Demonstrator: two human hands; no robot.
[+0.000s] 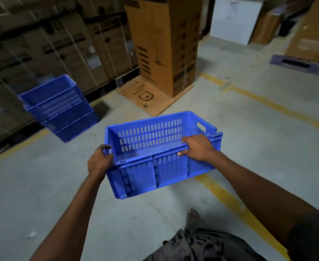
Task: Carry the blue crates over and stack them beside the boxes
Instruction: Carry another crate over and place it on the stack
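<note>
An empty blue slotted crate [160, 166] hangs in the air in front of me, above the concrete floor. My left hand [99, 161] grips its left end at the handle. My right hand [197, 147] is closed over the near long rim, toward the right. To the far left, a stack of blue crates [59, 108] stands on the floor against a row of strapped cardboard boxes [47, 48].
A tall brown carton [166, 44] stands on flattened cardboard [151, 97] straight ahead. Yellow floor lines [235, 206] run across the floor on the right and left. A blue pallet [301, 65] with boxes sits at the far right. My foot [192, 213] shows below the crate.
</note>
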